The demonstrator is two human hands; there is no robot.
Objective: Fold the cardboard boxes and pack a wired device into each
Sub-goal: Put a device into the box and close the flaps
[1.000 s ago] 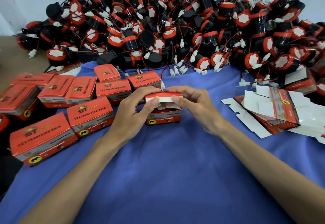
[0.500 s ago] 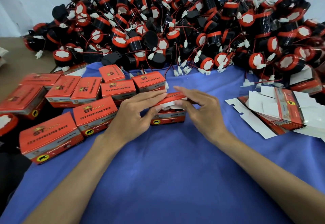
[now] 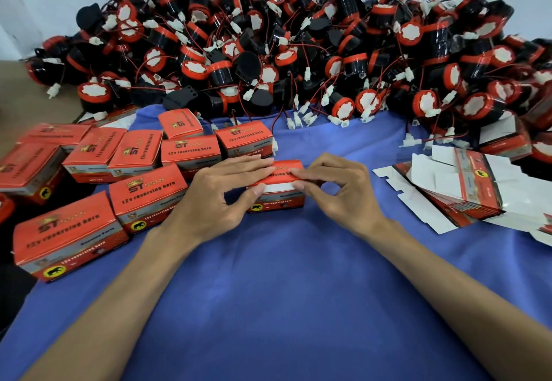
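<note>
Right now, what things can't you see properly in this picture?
In the head view:
Inside the box, hidden by its lid, the left hand and the right hand.
The flat cardboard stack, cut off by the right edge.
The bottom of the horn pile, buried under other horns.
The small print on the closed boxes, too tiny and blurred.

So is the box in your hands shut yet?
Nearly shut. The box has its lid folded down, but the white flap shows at the front, pinched by the left hand and right hand.
</note>
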